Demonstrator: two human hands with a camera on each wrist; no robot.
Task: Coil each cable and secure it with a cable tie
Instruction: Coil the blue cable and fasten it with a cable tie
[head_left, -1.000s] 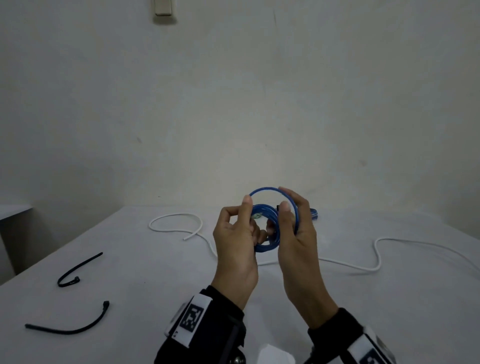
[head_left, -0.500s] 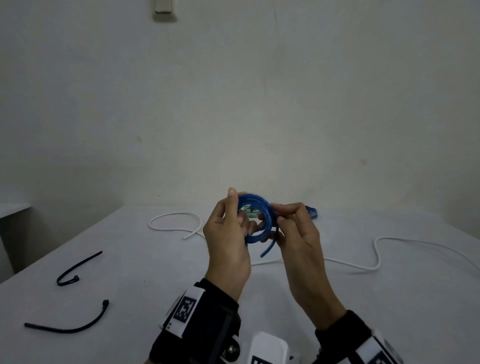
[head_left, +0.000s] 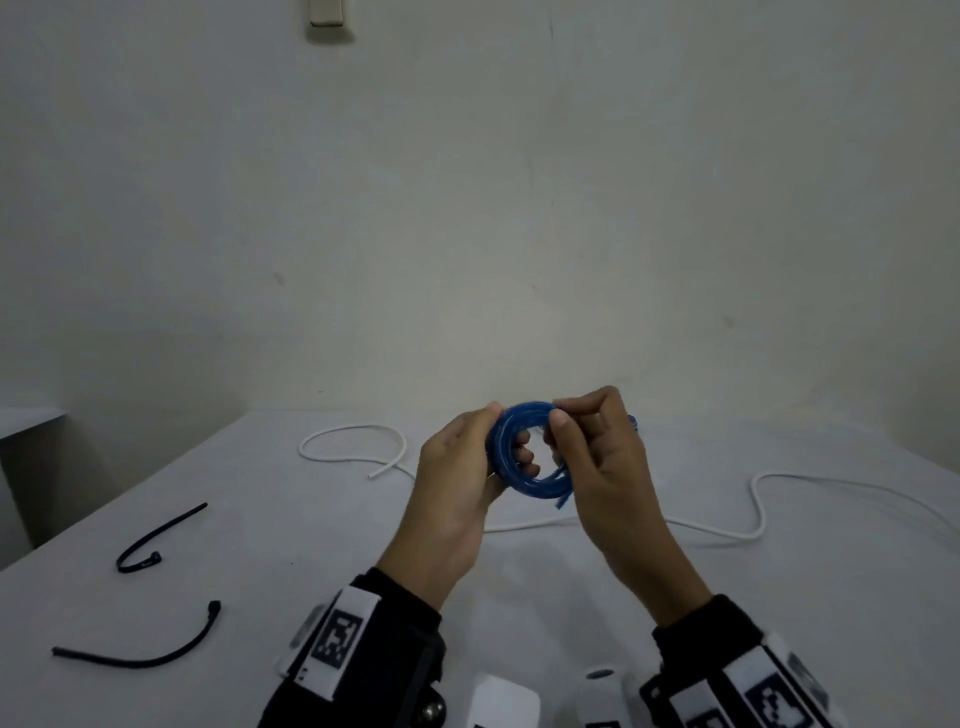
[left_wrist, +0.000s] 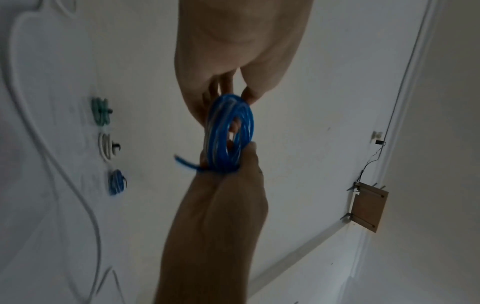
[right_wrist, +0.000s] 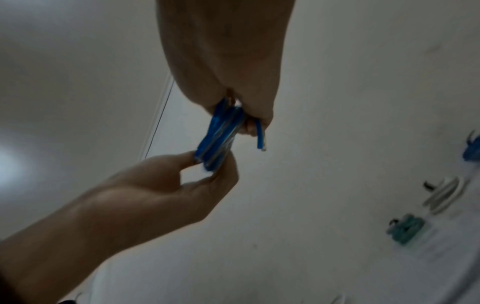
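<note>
Both hands hold a small blue cable coil (head_left: 524, 457) up above the white desk (head_left: 779, 597), between them. The left hand (head_left: 457, 493) pinches the coil's left side, thumb and fingers closed on the strands; the right hand (head_left: 602, 467) pinches its upper right side, fingers curled round it. The coil's loose end (head_left: 563, 501) sticks out at the lower right, just beside the right grip. A white cable (head_left: 753, 499) lies uncoiled on the desk behind, and two black cable ties (head_left: 156, 540) lie well apart to the left.
</note>
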